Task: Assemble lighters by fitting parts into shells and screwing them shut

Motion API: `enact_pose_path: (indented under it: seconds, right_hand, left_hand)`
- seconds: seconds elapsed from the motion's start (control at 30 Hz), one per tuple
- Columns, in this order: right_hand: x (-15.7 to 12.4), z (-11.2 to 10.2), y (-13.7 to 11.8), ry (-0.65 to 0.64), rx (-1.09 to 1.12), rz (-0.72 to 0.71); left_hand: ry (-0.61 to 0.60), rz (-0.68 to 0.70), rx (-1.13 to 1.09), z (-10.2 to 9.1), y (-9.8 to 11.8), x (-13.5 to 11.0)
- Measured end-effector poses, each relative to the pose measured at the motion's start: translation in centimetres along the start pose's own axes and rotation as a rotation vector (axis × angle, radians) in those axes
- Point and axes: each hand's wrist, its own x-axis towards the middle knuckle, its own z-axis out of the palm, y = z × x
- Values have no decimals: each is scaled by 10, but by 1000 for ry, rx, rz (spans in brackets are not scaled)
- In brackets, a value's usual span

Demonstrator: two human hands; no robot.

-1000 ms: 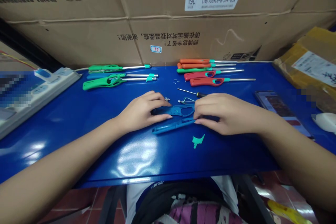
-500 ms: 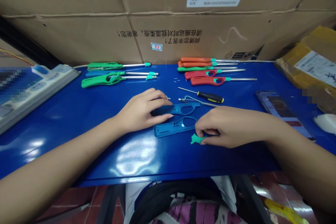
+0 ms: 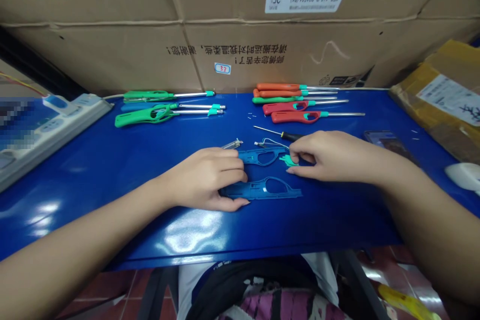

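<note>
My left hand (image 3: 208, 177) is closed on the handle end of the near blue lighter shell half (image 3: 277, 190), fingers over its far edge and thumb along its near edge. The far blue shell half (image 3: 262, 158) lies just beyond it, partly behind my fingers. My right hand (image 3: 322, 157) pinches small green plastic pieces (image 3: 288, 161) at the tip of the far half; how many is unclear. Behind the halves lie a clear fuel tank (image 3: 233, 144) and a small wired part (image 3: 267, 143). A screwdriver (image 3: 270, 131) has its handle partly hidden by my right hand.
Several lighters with green and blue handles (image 3: 150, 116) lie back left, and orange, red and green ones (image 3: 296, 116) back right. A power strip (image 3: 71, 127) stands left. Right are a phone (image 3: 386, 141), a taped parcel (image 3: 446, 95) and a white object (image 3: 463, 176). A cardboard box (image 3: 131, 55) walls the back.
My left hand has come nearer and closed on the near shell half, which has shifted right and towards me. My right hand has moved away from me with the green pieces.
</note>
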Motion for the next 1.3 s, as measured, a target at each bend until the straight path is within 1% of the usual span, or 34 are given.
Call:
enact_pose_path:
  seconds: [0.07, 0.17, 0.2, 0.27, 0.37, 0.43, 0.53, 0.63, 0.7, 0.77, 0.83, 0.9, 0.93, 1.03, 1.17, 1.23, 1.3]
  right_hand:
    - [3, 2, 2, 83, 28, -7]
    - [10, 9, 5, 297, 24, -55]
    - [12, 12, 6, 345, 3, -78]
    - [18, 18, 9, 381, -22, -109]
    - [24, 25, 13, 378, 36, -103]
    - [26, 28, 15, 385, 94, -90]
    - [28, 30, 15, 389, 140, -79]
    - [27, 29, 12, 433, 170, -56]
    - [24, 25, 11, 479, 204, -41]
    - [21, 19, 10, 506, 238, -33]
    - [16, 12, 10, 475, 267, -52]
    - [11, 5, 9, 364, 306, -118]
    - [8, 2, 9, 271, 332, -169]
    - [4, -1, 6, 126, 358, -241]
    - [5, 4, 5, 63, 307, -229]
    - [6, 6, 6, 68, 282, -232]
    - [7, 7, 7, 102, 274, -241]
  left_hand:
    - [-4, -2, -6, 0, 0, 0]
    - [-14, -4, -1, 0, 0, -1]
    - [-14, -3, 7, 0, 0, -1]
    - [-1, 0, 35, 0, 0, -1]
    - [60, -44, 113, -2, 2, -1]
    - [106, -146, 156, -3, 2, 0]
    - [160, -363, 191, -3, -2, -1]
    - [199, -546, 192, -2, -9, -3]
    - [189, -629, 164, -2, -13, -5]
    - [155, -685, 126, -1, -17, -5]
    - [123, -719, 73, -1, -20, -6]
    - [112, -728, 17, -1, -22, -5]
    - [112, -723, -2, 0, -23, -5]
    - [112, -694, -21, 2, -27, -6]
    - [95, -681, -41, 5, -32, -11]
    - [85, -680, -32, 6, -33, -13]
    - [81, -678, -20, 6, -32, -14]
